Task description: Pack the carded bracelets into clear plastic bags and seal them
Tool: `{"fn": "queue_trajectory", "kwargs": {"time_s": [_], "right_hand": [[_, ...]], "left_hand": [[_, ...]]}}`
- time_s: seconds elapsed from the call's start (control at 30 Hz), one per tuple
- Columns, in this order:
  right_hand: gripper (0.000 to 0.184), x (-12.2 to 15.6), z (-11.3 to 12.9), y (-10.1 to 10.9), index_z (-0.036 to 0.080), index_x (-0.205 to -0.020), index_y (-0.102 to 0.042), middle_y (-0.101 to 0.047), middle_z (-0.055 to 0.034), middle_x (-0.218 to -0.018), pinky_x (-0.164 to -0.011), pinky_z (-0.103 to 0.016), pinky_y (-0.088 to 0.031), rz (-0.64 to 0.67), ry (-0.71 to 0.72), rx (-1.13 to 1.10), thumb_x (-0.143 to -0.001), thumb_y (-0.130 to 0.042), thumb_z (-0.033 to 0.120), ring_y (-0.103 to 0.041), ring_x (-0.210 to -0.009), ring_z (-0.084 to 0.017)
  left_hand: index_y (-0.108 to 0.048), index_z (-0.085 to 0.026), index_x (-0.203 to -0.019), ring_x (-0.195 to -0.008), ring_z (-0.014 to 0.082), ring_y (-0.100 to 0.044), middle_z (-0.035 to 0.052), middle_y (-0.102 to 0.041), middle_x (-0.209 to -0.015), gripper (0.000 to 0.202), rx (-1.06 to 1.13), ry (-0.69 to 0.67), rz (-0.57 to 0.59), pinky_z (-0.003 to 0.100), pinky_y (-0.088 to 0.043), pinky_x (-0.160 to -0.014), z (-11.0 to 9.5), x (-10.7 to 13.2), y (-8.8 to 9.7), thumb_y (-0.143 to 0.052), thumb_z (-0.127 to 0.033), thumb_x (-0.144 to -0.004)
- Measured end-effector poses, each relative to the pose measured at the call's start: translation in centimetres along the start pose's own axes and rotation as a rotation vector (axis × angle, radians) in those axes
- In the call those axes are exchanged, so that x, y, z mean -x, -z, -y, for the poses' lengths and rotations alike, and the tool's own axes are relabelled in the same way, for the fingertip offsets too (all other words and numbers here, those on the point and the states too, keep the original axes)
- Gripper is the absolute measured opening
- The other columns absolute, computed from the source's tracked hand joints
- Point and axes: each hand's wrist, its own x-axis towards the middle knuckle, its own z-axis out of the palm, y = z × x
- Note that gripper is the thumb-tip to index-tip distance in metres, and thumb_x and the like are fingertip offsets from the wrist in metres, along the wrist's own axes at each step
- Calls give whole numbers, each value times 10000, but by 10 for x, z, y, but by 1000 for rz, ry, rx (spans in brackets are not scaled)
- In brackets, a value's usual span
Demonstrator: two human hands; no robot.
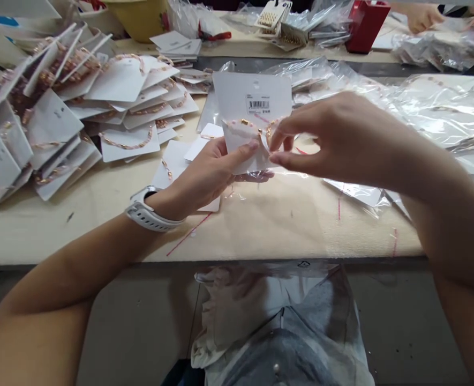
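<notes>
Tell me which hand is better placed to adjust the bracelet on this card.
Right hand, probably: its fingertips pinch beside the beaded bracelet on the card, while the left hand holds the card's lower part.

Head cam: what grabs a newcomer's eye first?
The white barcoded card at centre, with a beaded chain across it, held by the left hand while the right hand pinches its edge. Next comes the heap of carded beaded chains at far left, then glossy plastic sleeves at right.
</notes>
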Motion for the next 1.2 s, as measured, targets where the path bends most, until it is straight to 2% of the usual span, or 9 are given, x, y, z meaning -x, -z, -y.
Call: {"fn": "queue_trajectory", "kwargs": {"time_s": [0.1,0.3,0.47,0.6,0.7,0.87,1.0,1.1,1.2], "right_hand": [[248,-3,9,-14,228,-1008,-710,-684,-25,-968,-596,-280,-364,51,-3,90,-914,-530,370,-612,-811,-160],[272,-8,16,-30,218,-1067,-681,-633,-38,-1142,-556,-283,-305,82,-61,120,-925,-495,357,-612,-796,-181],[244,-5,13,-29,230,-1034,-659,-649,-15,-1077,-625,-278,-349,45,42,20,-924,-444,257,-601,-849,-167],[202,-3,13,-20,228,-1017,-627,-671,-5,-931,-618,-274,-338,85,61,-48,-907,-459,239,-581,-771,-146],[183,-4,10,-17,214,-1012,-614,-668,-3,-902,-573,-277,-312,92,74,-71,-893,-475,225,-546,-674,-123],[203,-2,-5,-11,242,-1076,-599,-653,52,-825,-585,-239,-353,70,103,-63,-888,-522,253,-539,-642,-73],[286,2,-16,-2,243,-1161,-566,-635,70,-798,-580,-228,-369,28,143,-5,-876,-571,262,-536,-635,-62],[289,3,-22,4,224,-1181,-552,-631,54,-795,-579,-240,-356,-29,145,72,-892,-542,227,-502,-598,-64],[295,4,-25,6,224,-1199,-542,-632,47,-815,-573,-238,-338,-75,145,121,-908,-496,193,-479,-586,-62]], "left_hand": [[-650,-146,-941,-909,163,-680,35,-715,-936,147,22,-23,-10,300,-571,-831,-2,1,0,-610,-284,-909],[-616,-144,-921,-908,183,-673,29,-707,-844,128,107,0,-103,335,-549,-867,-1,-2,0,-572,-264,-918],[-617,-130,-843,-1080,234,-627,42,-706,-828,117,122,-63,-89,352,-511,-959,-1,-3,1,-581,-234,-885],[-598,-120,-834,-1077,232,-633,55,-714,-884,31,98,-65,-92,358,-518,-952,-4,-1,1,-582,-136,-855],[-606,-116,-845,-1074,228,-642,67,-717,-955,15,75,-73,-52,348,-526,-942,-6,0,0,-591,-120,-842],[-659,-109,-909,-971,187,-676,47,-733,-939,103,66,-57,-30,283,-539,-889,-6,2,-1,-673,-134,-811],[-677,-129,-934,-888,130,-681,-3,-745,-902,177,104,-146,-17,210,-541,-854,-9,4,2,-734,-90,-771],[-664,-152,-982,-952,156,-675,3,-744,-981,238,42,-204,-47,244,-543,-899,-11,5,4,-759,-131,-765],[-629,-196,-1029,-1049,188,-649,4,-722,-1078,319,-14,-193,-64,287,-532,-945,-13,7,5,-780,-178,-748]]}}
